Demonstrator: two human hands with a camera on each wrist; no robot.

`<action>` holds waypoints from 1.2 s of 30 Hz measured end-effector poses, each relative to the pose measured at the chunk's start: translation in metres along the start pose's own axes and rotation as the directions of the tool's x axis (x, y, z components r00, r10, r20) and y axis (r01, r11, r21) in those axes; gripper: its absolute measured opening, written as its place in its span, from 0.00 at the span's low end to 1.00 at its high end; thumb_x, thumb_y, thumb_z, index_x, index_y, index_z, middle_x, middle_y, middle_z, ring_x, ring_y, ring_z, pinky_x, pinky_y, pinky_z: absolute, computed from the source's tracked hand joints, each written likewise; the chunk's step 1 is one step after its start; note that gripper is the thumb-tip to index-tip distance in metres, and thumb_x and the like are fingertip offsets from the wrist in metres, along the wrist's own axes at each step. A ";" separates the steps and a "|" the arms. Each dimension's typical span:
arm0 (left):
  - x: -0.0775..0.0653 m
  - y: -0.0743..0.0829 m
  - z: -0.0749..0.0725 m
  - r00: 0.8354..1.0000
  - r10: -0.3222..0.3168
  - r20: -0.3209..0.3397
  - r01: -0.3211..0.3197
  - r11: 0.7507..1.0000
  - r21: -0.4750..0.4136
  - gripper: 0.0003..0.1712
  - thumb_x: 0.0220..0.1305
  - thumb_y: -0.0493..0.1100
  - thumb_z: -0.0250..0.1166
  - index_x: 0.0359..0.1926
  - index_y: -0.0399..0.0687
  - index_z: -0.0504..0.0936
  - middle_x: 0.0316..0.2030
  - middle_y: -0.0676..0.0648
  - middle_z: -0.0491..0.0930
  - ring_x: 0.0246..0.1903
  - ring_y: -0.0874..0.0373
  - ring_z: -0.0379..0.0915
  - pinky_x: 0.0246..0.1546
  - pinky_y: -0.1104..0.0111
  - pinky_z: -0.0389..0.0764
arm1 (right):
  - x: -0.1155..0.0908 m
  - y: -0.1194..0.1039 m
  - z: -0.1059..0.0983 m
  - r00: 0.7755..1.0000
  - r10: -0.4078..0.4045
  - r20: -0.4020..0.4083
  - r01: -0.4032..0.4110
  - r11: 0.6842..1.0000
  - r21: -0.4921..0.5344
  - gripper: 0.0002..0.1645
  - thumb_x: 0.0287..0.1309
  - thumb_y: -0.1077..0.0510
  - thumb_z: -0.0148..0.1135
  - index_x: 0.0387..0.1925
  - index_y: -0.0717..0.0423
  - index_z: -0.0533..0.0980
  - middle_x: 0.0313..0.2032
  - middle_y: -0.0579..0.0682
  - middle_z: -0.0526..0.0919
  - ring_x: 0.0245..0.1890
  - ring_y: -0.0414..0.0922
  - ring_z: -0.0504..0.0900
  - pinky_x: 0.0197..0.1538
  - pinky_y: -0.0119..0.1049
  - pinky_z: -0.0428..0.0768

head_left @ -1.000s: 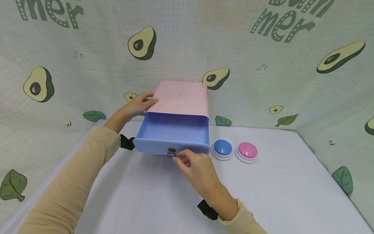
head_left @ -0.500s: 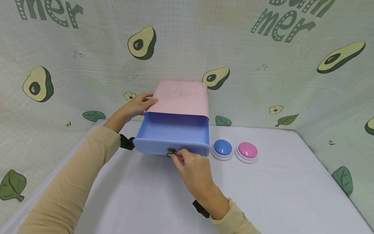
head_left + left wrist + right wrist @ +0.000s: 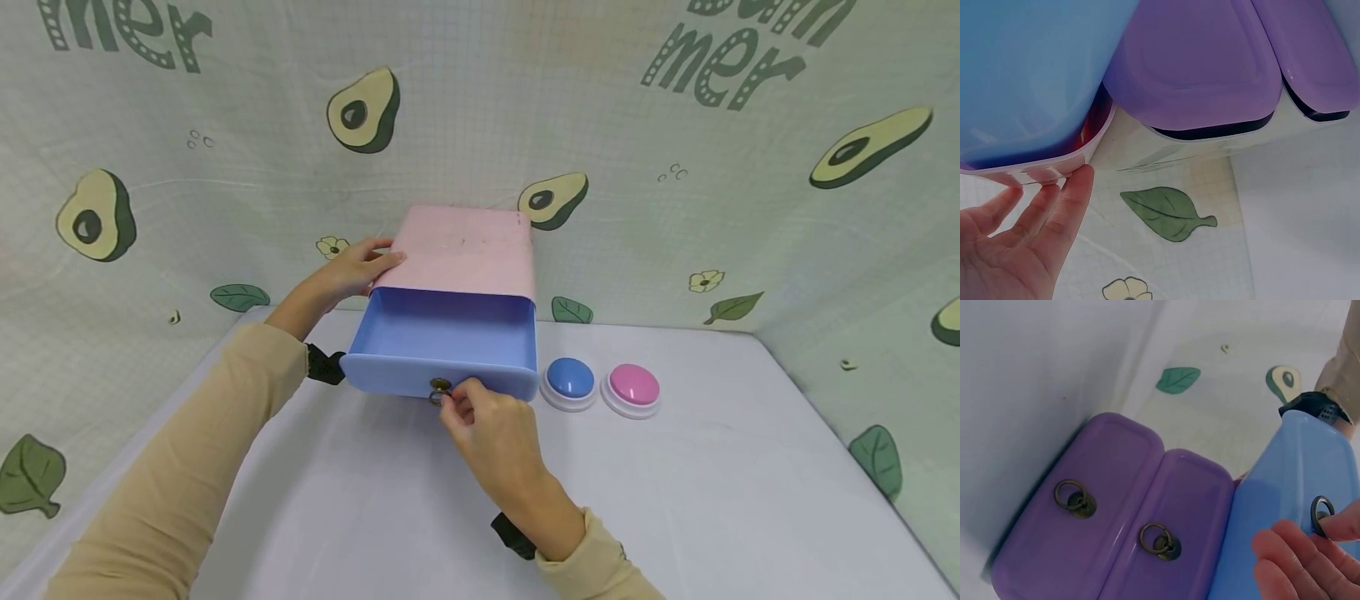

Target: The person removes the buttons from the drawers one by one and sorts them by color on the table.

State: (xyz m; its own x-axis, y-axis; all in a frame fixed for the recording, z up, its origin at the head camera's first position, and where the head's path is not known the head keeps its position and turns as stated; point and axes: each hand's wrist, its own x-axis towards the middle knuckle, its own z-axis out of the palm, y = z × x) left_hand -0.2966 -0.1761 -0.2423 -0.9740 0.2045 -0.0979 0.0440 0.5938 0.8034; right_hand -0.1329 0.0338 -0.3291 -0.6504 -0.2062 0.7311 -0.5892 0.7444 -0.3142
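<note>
A pink drawer cabinet [image 3: 465, 250] stands on the table against the back cloth. Its blue top drawer [image 3: 442, 379] is pulled out, and its visible inside holds nothing. Two purple drawers [image 3: 1079, 506] below it appear closed in the wrist views. My left hand [image 3: 360, 267] rests on the cabinet's left side, thumb on top; in the left wrist view its fairly straight fingers touch the pink wall. At the drawer front, my right hand [image 3: 495, 433] pinches the metal ring pull [image 3: 1320, 515] between thumb and fingers.
Two round push buttons, one blue [image 3: 570, 379] and one pink [image 3: 634, 386], sit on white bases right of the drawer. A white cloth covers the table [image 3: 712, 467]. Behind it hangs a cloth printed with avocados [image 3: 365, 111].
My right hand has shifted slightly left, its fingertips closer in on the ring pull, and the wrist has turned a little. My left hand, the cabinet and the drawer stay put.
</note>
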 end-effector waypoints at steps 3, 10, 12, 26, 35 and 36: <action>0.000 -0.001 -0.001 1.000 0.000 -0.002 0.000 1.000 0.001 0.41 0.67 0.59 0.50 0.73 0.48 0.46 0.67 0.36 0.57 0.60 0.41 0.63 0.58 0.50 0.69 | 0.001 0.001 0.000 1.000 -0.006 0.001 0.006 1.000 0.006 0.05 0.47 0.63 0.67 0.21 0.57 0.78 0.18 0.45 0.82 0.18 0.34 0.79 0.22 0.22 0.74; -0.001 0.000 -0.003 1.000 0.002 0.009 -0.002 1.000 -0.007 0.41 0.67 0.59 0.50 0.73 0.48 0.45 0.67 0.35 0.56 0.61 0.41 0.63 0.59 0.49 0.69 | 0.004 0.002 0.000 1.000 -0.002 0.014 0.001 0.999 0.043 0.04 0.48 0.62 0.66 0.22 0.55 0.79 0.19 0.43 0.83 0.18 0.33 0.79 0.23 0.23 0.75; -0.001 0.000 -0.003 1.000 0.001 0.014 -0.001 1.000 -0.011 0.42 0.67 0.59 0.50 0.73 0.48 0.45 0.67 0.35 0.56 0.61 0.41 0.62 0.59 0.49 0.69 | 0.006 0.003 0.000 1.000 0.006 0.023 -0.007 0.999 0.052 0.04 0.50 0.62 0.65 0.23 0.56 0.79 0.19 0.44 0.83 0.19 0.33 0.79 0.24 0.23 0.75; -0.001 0.001 -0.002 0.999 0.004 0.036 -0.002 0.999 -0.054 0.41 0.68 0.58 0.49 0.73 0.47 0.44 0.68 0.36 0.56 0.62 0.42 0.61 0.59 0.50 0.69 | 0.025 0.014 0.006 0.994 0.105 0.027 -0.106 0.991 0.075 0.07 0.54 0.59 0.63 0.25 0.58 0.80 0.19 0.46 0.83 0.18 0.36 0.79 0.22 0.22 0.73; 0.001 0.001 -0.002 0.999 0.006 0.044 -0.004 0.998 -0.060 0.41 0.68 0.58 0.49 0.73 0.47 0.45 0.67 0.36 0.56 0.61 0.43 0.62 0.59 0.50 0.69 | 0.038 0.023 0.012 0.988 0.141 0.068 -0.146 0.985 0.086 0.08 0.58 0.58 0.60 0.26 0.58 0.78 0.19 0.46 0.83 0.17 0.37 0.78 0.20 0.23 0.71; 0.001 0.000 -0.002 0.999 0.010 0.045 -0.007 0.998 -0.061 0.41 0.68 0.58 0.49 0.73 0.47 0.45 0.67 0.36 0.56 0.61 0.43 0.62 0.59 0.50 0.69 | 0.039 0.025 0.013 0.987 0.143 0.076 -0.149 0.986 0.078 0.08 0.59 0.58 0.59 0.26 0.57 0.78 0.20 0.46 0.83 0.18 0.37 0.78 0.20 0.23 0.71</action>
State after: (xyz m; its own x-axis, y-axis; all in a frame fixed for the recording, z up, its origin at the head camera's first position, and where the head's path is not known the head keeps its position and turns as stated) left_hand -0.2981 -0.1774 -0.2408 -0.9625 0.2452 -0.1162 0.0373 0.5438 0.8384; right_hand -0.1790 0.0359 -0.3158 -0.7625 -0.1451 0.6305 -0.5214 0.7148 -0.4661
